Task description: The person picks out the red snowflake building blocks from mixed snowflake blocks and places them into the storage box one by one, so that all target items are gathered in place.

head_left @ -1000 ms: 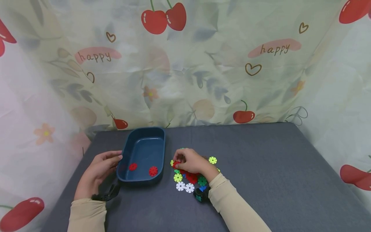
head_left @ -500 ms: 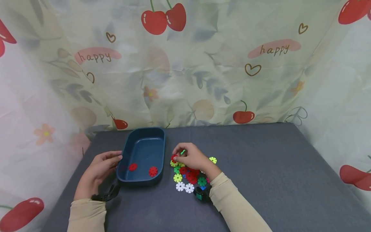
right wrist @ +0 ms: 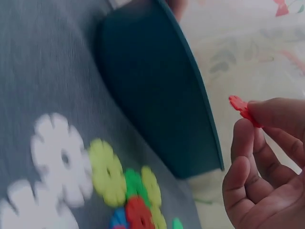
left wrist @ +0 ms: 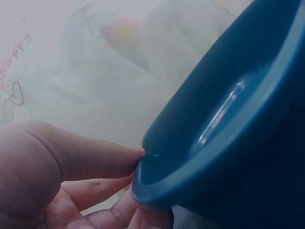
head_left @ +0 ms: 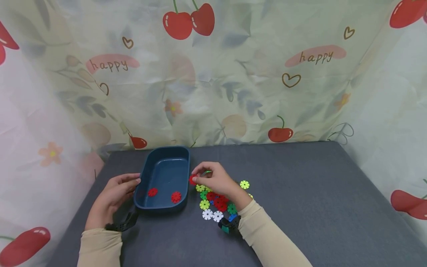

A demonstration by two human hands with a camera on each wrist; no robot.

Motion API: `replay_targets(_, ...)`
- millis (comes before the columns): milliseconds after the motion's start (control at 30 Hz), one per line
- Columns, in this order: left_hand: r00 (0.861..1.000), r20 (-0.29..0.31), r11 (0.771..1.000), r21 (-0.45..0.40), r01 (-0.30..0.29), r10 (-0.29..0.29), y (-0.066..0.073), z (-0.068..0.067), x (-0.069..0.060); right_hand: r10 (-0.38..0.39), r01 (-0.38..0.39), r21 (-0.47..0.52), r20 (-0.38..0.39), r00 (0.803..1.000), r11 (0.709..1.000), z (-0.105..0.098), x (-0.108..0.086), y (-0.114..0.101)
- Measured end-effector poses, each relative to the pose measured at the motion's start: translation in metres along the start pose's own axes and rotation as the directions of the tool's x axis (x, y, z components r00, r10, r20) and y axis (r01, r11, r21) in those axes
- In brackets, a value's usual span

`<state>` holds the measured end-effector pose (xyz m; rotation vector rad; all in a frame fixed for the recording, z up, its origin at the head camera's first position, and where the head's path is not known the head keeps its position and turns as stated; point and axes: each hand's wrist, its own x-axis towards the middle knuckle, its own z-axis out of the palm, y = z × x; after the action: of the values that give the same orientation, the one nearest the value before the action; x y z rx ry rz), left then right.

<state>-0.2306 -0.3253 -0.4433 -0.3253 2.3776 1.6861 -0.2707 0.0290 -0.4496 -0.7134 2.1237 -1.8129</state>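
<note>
My left hand (head_left: pixel 115 194) holds the left wall of a blue plastic tray (head_left: pixel 162 210); in the left wrist view the thumb (left wrist: pixel 105 155) is at the rim and the other fingers are beneath it. Two spots of red snowflake discs lie in the tray: one disc (head_left: pixel 152 192) at left, and red discs (head_left: pixel 176 197) at right. My right hand (head_left: pixel 218 181) pinches a red snowflake disc (right wrist: pixel 240 107) between thumb and fingers, raised just outside the tray's right wall. Beneath that hand lies a loose pile of snowflake discs (head_left: pixel 220 203), partly hidden by it.
White discs (head_left: pixel 207 214), yellow-green discs (head_left: pixel 204 204) and a green disc (head_left: pixel 232 208) lie around the pile on the dark grey tabletop (head_left: pixel 300 200). One yellow disc (head_left: pixel 244 184) lies right of the right hand. A printed curtain (head_left: pixel 213 111) hangs behind the table.
My right hand has lifted the red snowflake disc off the pile and moved it left, toward the tray. My left hand and the tray have stayed in place.
</note>
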Motion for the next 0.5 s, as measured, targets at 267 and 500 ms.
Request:
replay_targets(267, 1.0, 0.005, 1.0, -0.001, -0.01, 0.01, -0.001, -0.002, 0.0, 0.009, -0.01, 0.043, 0.041, 0.999, 0.999, 0.023, -0.002, -0.009)
replay_targets(500, 1.0, 0.007, 1.0, 0.002, -0.009, 0.009, 0.0, -0.001, 0.0, 0.018, -0.021, 0.048, 0.057, 0.998, 0.999, 0.033, -0.003, -0.007)
